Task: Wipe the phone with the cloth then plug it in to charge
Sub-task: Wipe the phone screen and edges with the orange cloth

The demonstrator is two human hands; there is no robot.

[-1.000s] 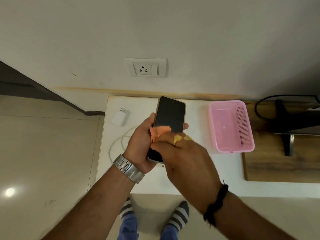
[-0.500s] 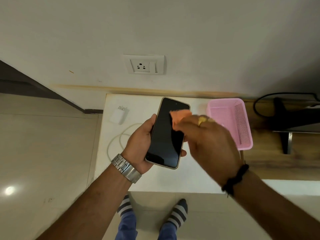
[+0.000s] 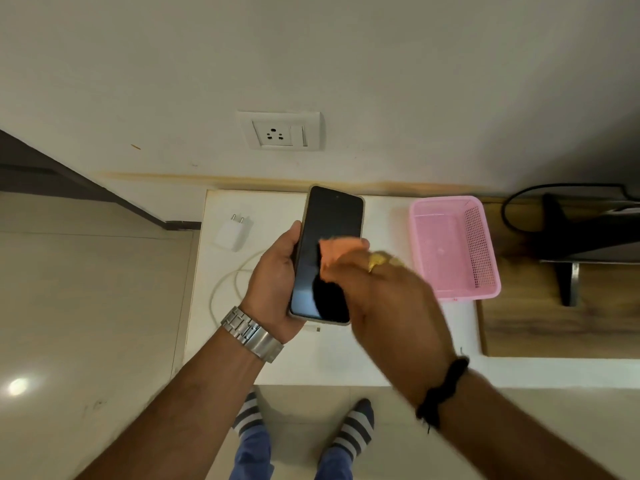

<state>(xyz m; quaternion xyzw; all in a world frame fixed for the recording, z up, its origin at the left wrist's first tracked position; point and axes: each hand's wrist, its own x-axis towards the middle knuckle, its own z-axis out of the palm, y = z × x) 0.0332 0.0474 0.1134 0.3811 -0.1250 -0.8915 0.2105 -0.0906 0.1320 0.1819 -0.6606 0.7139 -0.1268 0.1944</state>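
Orange cloth (image 3: 337,249) under right hand (image 3: 388,299), pressed on left hand (image 3: 273,285)-held phone (image 3: 325,247).

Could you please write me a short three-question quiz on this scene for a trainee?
1. True or false: the charger is plugged into the socket.
2. Which hand holds the phone: A) left, B) right, C) neither?
3. Fill in: the right hand presses the orange ____ to the screen.

Key:
1. False. The charger lies on the white table, with its cable beside it.
2. A. The left hand grips the phone by its edges.
3. cloth. The basket is no part of this step.
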